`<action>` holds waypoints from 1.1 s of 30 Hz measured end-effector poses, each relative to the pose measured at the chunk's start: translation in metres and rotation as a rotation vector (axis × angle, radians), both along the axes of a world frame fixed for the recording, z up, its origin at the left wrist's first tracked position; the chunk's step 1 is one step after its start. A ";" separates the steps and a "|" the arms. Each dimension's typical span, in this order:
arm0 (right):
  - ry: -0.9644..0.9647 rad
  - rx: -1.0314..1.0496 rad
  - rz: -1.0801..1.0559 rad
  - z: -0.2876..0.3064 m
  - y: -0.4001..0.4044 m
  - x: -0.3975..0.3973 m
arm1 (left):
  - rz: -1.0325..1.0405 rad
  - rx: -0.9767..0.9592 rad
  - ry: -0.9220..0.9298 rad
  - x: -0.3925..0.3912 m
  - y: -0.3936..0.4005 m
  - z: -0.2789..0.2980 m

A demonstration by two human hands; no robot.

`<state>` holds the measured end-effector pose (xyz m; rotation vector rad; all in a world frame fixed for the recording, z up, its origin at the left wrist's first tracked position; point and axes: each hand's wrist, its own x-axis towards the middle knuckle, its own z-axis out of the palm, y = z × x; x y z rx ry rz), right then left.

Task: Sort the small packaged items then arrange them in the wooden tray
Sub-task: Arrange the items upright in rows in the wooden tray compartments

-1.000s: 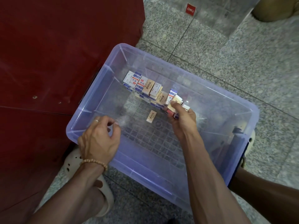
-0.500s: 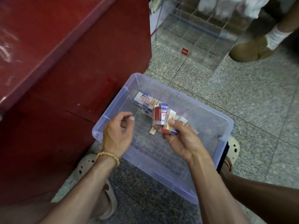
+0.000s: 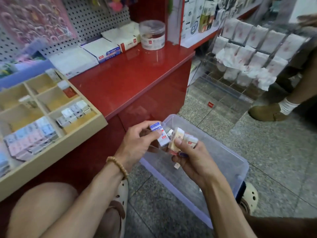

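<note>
- While I look down from the head camera, a red counter point(image 3: 130, 79) fills the left, the wooden tray point(image 3: 56, 150) on it, several compartments holding packets.
- A clear plastic bin point(image 3: 223, 167) sits on the floor under my hands.
- My right hand point(image 3: 193, 158) clamps a bundle of small packets point(image 3: 178, 140).
- My left hand point(image 3: 137, 143) pinches a blue-and-white packet point(image 3: 159, 134), touching that bundle.

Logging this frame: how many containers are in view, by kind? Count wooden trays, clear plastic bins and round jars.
Wooden tray: 1
Clear plastic bin: 1
Round clear jar: 1
Total: 3
</note>
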<state>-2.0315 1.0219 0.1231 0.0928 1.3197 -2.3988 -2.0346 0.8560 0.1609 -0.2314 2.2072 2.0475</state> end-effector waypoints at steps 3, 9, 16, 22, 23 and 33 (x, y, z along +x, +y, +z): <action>-0.012 -0.039 -0.024 0.021 -0.024 0.007 | 0.020 0.187 -0.058 0.009 -0.019 0.020; -0.015 -0.054 0.012 0.060 -0.069 0.015 | 0.111 0.440 -0.065 0.025 -0.059 0.051; 0.022 0.050 0.074 0.090 -0.116 0.016 | 0.297 0.376 -0.025 0.038 -0.107 0.073; 0.030 0.082 0.128 0.110 -0.154 0.006 | 0.321 0.222 0.010 0.048 -0.151 0.085; 0.027 0.082 0.137 0.113 -0.160 0.003 | 0.336 0.218 0.018 0.049 -0.159 0.087; 0.070 0.145 0.232 0.123 -0.208 -0.013 | 0.527 -0.214 0.002 0.062 -0.263 0.096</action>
